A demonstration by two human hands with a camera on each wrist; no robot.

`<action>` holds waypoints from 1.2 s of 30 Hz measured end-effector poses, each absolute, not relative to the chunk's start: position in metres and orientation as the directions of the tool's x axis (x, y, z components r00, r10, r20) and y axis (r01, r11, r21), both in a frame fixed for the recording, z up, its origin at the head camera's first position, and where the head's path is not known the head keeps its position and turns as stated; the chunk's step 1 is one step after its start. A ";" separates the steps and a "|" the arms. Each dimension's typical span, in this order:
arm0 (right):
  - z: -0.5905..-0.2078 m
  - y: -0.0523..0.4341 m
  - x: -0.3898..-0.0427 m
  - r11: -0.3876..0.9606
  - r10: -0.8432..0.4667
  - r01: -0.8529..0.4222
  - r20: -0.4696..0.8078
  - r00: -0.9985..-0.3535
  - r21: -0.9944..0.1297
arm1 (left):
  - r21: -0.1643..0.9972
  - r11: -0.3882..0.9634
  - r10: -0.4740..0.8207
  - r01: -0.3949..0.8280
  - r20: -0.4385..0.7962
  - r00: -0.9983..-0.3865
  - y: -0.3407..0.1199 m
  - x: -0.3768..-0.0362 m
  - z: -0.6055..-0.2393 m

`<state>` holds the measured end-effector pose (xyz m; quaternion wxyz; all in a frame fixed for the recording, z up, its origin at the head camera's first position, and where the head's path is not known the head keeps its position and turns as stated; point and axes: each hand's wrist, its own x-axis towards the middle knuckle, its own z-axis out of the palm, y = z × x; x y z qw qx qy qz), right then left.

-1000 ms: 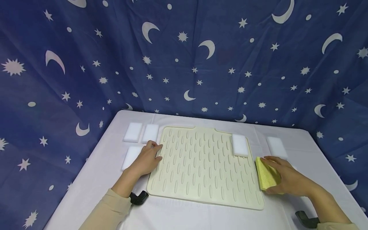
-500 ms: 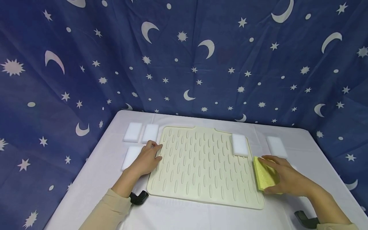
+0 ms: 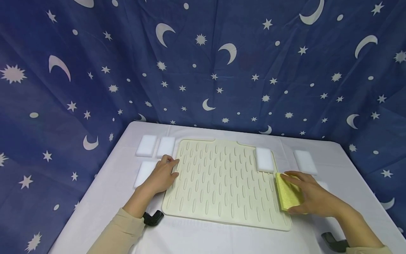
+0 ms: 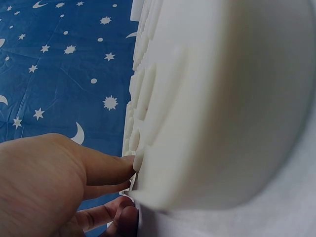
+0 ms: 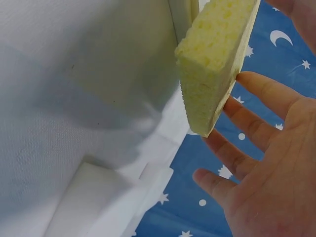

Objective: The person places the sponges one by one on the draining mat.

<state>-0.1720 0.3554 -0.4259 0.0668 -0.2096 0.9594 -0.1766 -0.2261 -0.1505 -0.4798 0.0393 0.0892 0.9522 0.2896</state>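
Observation:
A cream ribbed mat (image 3: 222, 183) lies in the middle of the white table. My left hand (image 3: 163, 174) rests on the mat's left edge, fingers relaxed; in the left wrist view its fingers (image 4: 98, 168) touch the mat's rim (image 4: 222, 98). My right hand (image 3: 309, 195) holds a yellow sponge (image 3: 287, 194) tilted over the mat's right edge, fingers on top and thumb at the near side. In the right wrist view the sponge (image 5: 212, 69) stands on edge against the fingers (image 5: 256, 94). A white sponge (image 3: 264, 159) lies on the mat's far right corner.
Three white sponges (image 3: 146, 145) (image 3: 166, 146) (image 3: 144, 173) lie left of the mat and another white sponge (image 3: 305, 157) lies to its right. Black clamps (image 3: 152, 217) (image 3: 331, 241) sit at the near table edge. A blue star-and-moon cloth (image 3: 203, 63) hangs behind.
My right hand has carried the yellow sponge a little to the left, from beside the mat onto its right edge. The left hand has stayed put.

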 end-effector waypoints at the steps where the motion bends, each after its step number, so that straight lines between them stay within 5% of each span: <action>1: -0.426 0.355 -0.172 0.850 -0.426 -0.380 -0.053 -0.903 -0.365 | 0.558 0.816 0.194 0.148 -0.023 -0.981 -0.151 -0.226 -0.480; 36: -0.436 0.322 -0.179 0.832 -0.475 -0.431 -0.047 -0.879 -0.351 | 0.556 0.819 0.194 0.144 -0.031 -0.981 -0.150 -0.226 -0.477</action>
